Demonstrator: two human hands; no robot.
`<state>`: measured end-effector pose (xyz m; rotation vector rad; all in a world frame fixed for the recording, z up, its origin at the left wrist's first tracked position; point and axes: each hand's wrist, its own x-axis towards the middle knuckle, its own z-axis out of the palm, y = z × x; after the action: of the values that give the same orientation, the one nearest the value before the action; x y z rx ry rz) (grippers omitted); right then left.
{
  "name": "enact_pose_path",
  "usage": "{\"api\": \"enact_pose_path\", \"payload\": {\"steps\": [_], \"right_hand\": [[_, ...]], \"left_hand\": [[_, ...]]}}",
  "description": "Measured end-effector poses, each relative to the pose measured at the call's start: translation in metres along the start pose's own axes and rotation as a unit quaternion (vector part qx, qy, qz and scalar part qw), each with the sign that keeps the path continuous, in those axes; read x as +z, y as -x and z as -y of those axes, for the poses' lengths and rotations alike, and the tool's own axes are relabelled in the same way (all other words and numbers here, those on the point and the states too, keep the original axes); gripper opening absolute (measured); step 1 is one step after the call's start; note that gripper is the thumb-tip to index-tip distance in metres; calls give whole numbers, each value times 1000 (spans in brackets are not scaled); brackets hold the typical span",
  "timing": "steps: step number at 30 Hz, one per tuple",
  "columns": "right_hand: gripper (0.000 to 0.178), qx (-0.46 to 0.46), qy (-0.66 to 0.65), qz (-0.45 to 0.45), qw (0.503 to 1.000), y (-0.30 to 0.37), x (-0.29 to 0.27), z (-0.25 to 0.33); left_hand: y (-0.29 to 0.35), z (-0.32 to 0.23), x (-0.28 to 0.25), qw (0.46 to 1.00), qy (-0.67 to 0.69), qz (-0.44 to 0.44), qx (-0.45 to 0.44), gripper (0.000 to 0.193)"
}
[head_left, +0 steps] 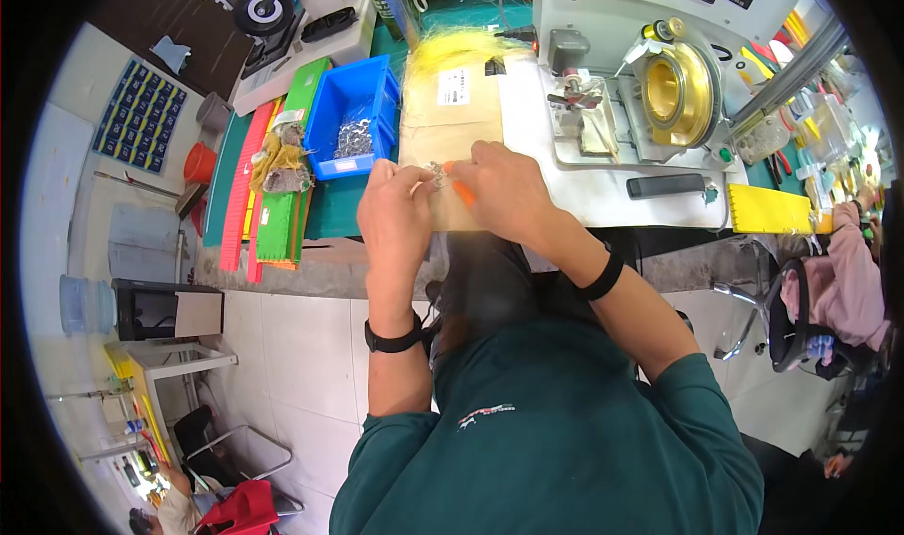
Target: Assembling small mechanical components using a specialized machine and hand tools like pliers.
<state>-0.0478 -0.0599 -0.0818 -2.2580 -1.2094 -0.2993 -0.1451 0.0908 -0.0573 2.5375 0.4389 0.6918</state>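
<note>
My left hand (390, 213) is closed, thumb and fingertips pinched at a small silvery metal part (436, 172). My right hand (509, 194) is wrapped round a hand tool with orange grips (463, 193); its working end is hidden by the fingers and the small part. Both hands meet over the near part of a brown cardboard sheet (452, 137). A bundle of fine yellow strands (457, 50) lies across the sheet's far end. Left of it stands a blue bin (325, 111) holding many small metal pieces (354, 137).
Green and red strips (247, 191) with a cloth bundle (281, 168) lie left of the bin. To the right stand a machine with a gold wire spool (673, 94), a black bar-shaped object (664, 186) and a yellow strip (770, 209). A person in pink (838, 285) sits far right.
</note>
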Motion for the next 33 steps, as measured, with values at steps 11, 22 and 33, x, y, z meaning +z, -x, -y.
{"api": "enact_pose_path", "payload": {"steps": [11,22,33], "right_hand": [[22,29,-25,-16,999,2,-12,-8],[20,45,-46,71,995,-21,-3,-11],[9,232,-366,-57,899,4,-46,-9]], "left_hand": [[7,-14,12,1000,9,-22,11,14],[-1,-17,42,992,-31,-112,49,16],[-13,-45,13,978,133,-87,136,14]]}}
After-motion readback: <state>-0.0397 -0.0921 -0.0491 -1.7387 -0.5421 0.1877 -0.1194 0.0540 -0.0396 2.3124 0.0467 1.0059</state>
